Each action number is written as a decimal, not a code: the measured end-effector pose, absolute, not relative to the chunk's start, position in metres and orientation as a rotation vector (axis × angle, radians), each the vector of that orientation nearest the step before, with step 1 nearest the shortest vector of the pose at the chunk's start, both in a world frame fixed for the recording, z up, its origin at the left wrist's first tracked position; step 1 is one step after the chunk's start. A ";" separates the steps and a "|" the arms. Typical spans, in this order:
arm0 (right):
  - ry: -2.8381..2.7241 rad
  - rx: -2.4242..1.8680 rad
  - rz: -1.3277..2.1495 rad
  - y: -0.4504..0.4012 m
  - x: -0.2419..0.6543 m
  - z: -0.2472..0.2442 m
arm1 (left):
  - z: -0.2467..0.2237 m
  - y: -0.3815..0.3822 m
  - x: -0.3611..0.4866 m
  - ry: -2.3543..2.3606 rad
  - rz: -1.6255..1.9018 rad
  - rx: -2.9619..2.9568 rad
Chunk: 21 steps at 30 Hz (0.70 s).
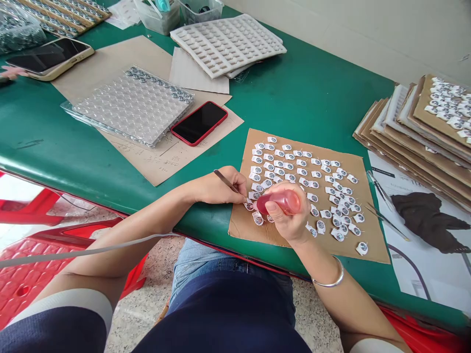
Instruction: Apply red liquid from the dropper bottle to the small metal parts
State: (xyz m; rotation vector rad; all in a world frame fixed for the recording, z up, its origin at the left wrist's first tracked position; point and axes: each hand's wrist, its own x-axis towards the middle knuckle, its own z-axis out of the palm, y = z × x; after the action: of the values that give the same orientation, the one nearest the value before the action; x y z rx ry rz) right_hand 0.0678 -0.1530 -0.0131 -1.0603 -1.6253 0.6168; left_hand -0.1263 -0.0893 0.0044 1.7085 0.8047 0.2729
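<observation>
A brown cardboard sheet [279,236] lies before me, covered with several small white pieces [321,226], each bearing a dark round part. At its left edge my left hand [226,186] is closed on a slim dark metal tool [225,180], likely tweezers; its tip is hidden by my fingers. My right hand [292,215] is wrapped round a red squeeze bottle [281,202], tilted with its nozzle pointing left and down. The nozzle is at a white piece [249,205] just beside my left fingertips; whether they touch I cannot tell.
Two metal tweezers [388,221] lie right of the cardboard, near a dark cloth [429,215]. A stack of loaded cardboard sheets [401,127] stands behind them. Further left are a red-cased phone [199,123], a clear plastic tray [125,110] and white foam trays [228,44].
</observation>
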 end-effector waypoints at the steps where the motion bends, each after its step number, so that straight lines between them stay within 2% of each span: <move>1: -1.623 -1.059 0.622 -0.153 0.068 -0.013 | 0.004 -0.089 -0.126 0.802 0.273 1.708; 9: -1.324 -0.967 0.712 -0.146 0.076 -0.013 | 0.008 -0.087 -0.130 0.812 0.294 1.624; 15: -1.116 -1.052 0.744 -0.134 0.096 0.005 | 0.013 -0.089 -0.132 1.061 0.586 1.508; 18: -1.138 -1.095 0.688 -0.131 0.106 0.017 | 0.013 -0.109 -0.125 1.136 0.664 1.617; 21: -1.231 -1.149 0.654 -0.128 0.113 0.022 | 0.011 -0.137 -0.116 1.100 0.594 1.856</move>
State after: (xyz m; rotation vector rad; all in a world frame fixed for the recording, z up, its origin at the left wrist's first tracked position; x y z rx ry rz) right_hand 0.1132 -0.1281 0.0221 -1.1486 -1.2313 0.6542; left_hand -0.1163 -0.1371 0.0113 1.8564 1.0995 0.5936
